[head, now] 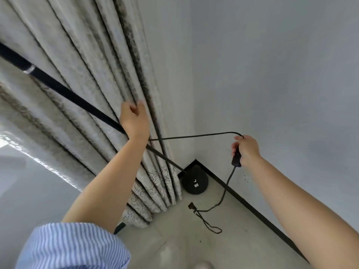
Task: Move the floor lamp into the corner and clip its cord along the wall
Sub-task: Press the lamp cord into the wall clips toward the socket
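The floor lamp's round black base stands in the corner where the walls meet. Its black pole slants up to the upper left, past the curtain. My left hand is in front of the pole, its fingers curled on a fold of the grey curtain. My right hand is raised near the right wall and is closed on the cord's black inline switch. The black cord runs from that hand left to the pole, and down to the floor, where the plug lies.
A black skirting board runs along the foot of the bare grey right wall. The curtain hangs down to the light tiled floor left of the lamp base. A striped blue sleeve covers my left upper arm.
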The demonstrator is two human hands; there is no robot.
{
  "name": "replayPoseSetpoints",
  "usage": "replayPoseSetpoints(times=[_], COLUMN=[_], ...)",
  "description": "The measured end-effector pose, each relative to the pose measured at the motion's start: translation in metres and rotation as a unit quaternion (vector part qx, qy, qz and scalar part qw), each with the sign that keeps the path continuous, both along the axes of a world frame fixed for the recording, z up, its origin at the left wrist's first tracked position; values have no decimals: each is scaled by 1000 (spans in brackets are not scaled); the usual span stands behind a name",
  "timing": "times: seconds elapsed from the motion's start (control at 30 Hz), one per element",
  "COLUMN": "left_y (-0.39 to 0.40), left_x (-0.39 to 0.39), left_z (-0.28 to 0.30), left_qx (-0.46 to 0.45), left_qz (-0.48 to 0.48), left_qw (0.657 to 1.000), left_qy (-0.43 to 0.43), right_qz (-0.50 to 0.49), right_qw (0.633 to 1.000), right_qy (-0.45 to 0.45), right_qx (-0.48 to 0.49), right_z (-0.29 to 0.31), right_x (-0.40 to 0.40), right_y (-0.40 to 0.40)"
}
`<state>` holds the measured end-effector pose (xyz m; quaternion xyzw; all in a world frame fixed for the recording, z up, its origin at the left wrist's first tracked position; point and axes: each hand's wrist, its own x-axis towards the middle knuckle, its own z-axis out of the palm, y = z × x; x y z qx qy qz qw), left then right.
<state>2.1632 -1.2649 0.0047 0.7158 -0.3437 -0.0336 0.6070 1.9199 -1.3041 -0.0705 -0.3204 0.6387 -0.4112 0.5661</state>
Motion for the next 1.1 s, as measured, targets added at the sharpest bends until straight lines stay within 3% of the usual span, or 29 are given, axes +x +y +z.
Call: replayPoseSetpoints(times=[0.1, 0.2, 0.23, 0.3, 0.33, 0.43, 0.5, 0.57, 0.6, 0.67, 0.7, 0.77, 0.8, 0.97, 1.1], left_y=[10, 28, 36, 50, 57, 74, 76, 72, 69, 63, 60, 47, 40, -4, -37], left_x=[7, 3, 2, 8, 14, 25, 25, 17, 12, 2, -2, -10, -14, -24, -35], left_z=[-2, -6, -7, -15, -19, -30, -34, -31, -28, -15, -7, 6, 12, 33, 38], left_qx=[57, 98, 67, -23, -50, -78, -88, -102, -116, -144, -140, -66, -19, 117, 188], left_qz=[-48, -151, -175, -197, -185, -38, 56, 115, 133, 150, 129, 27, -13, -60, -55], left_qw=[996, 959, 931, 833, 792, 747, 751, 789, 835, 935, 967, 997, 999, 991, 978], left_qy=[-43, -218, -314, -517, -579, -660, -652, -594, -522, -288, -168, 8, 43, 6, -64], right_qz=[-35, -68, -74, -87, -94, -91, -81, -63, -55, -40, -30, 2, 14, 92, 156], right_qw=[998, 991, 990, 987, 985, 985, 985, 987, 988, 989, 990, 995, 996, 994, 983], right_qy=[-41, -82, -91, -108, -114, -113, -113, -107, -102, -97, -85, -44, -29, 54, 61], right_qx=[42, 77, 83, 85, 85, 88, 99, 101, 101, 105, 107, 93, 85, 19, -75], right_z=[2, 9, 12, 16, 18, 22, 21, 19, 18, 18, 18, 20, 21, 33, 40], right_x=[17, 30, 33, 37, 37, 36, 33, 30, 27, 19, 14, 5, 0, -28, -43], right_y=[-15, -30, -35, -46, -50, -59, -61, -63, -66, -71, -74, -79, -82, -94, -104])
